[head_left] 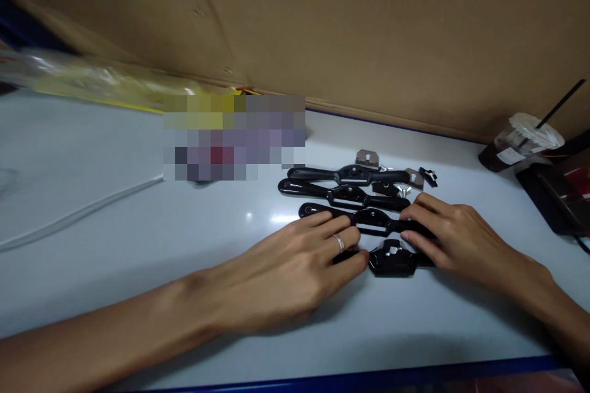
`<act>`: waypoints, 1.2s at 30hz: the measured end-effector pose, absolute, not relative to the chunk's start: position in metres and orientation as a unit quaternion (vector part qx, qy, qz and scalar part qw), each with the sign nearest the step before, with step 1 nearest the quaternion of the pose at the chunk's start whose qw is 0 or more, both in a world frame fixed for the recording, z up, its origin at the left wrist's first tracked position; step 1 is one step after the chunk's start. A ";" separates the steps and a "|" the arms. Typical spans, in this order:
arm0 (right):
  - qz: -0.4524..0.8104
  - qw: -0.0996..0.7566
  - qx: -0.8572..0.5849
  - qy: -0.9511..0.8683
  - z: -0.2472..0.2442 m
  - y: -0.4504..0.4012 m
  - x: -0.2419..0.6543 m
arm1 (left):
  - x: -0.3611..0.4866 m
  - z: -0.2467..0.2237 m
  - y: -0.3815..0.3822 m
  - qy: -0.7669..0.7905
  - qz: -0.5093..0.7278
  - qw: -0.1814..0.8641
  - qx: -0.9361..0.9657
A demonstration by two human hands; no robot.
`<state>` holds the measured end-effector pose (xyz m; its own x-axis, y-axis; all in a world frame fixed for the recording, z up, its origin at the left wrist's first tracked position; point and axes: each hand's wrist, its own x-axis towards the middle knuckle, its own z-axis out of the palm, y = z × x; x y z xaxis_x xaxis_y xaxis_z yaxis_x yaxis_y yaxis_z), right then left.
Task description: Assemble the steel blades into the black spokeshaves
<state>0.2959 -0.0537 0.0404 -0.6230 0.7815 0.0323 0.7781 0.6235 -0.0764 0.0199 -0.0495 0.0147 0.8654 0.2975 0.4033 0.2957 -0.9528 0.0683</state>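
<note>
Several black spokeshave bodies lie in a stack of rows on the white table. My left hand (304,258), with a ring on one finger, is closed over the left handle of the third spokeshave body (373,220). Its thumb reaches the nearest spokeshave (393,260), which has its cap and thumbscrew fitted; the left handle of that one is mostly hidden. My right hand (454,230) pinches the third body's right handle between fingers and thumb. Farther back are a second body (348,195) and a third, matte-looking spokeshave body (353,174).
Behind the bodies lie a steel blade (367,158), another blade (415,179) and a small black cap (428,176). A plastic drink cup (519,141) with a straw stands right, near a black stand (544,199). A white cable (92,212) and yellow plastic packaging (115,83) are left; cardboard rises behind.
</note>
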 end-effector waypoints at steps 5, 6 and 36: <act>0.005 0.164 -0.451 -0.877 0.038 -0.044 0.298 | 0.021 0.015 -0.050 0.152 0.206 0.001 0.967; 0.003 0.191 -0.464 -0.865 0.037 -0.039 0.299 | 0.022 0.015 -0.050 0.152 0.206 0.001 0.967; 0.057 0.088 -0.539 -0.836 0.042 -0.016 0.312 | 0.017 0.010 -0.040 0.200 0.175 -0.014 0.964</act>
<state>0.3120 -0.0159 0.0416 -0.4033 0.9111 0.0855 0.8909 0.4123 -0.1906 0.0166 -0.0404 0.0103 0.8589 0.3809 0.3425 0.3908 -0.9195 0.0426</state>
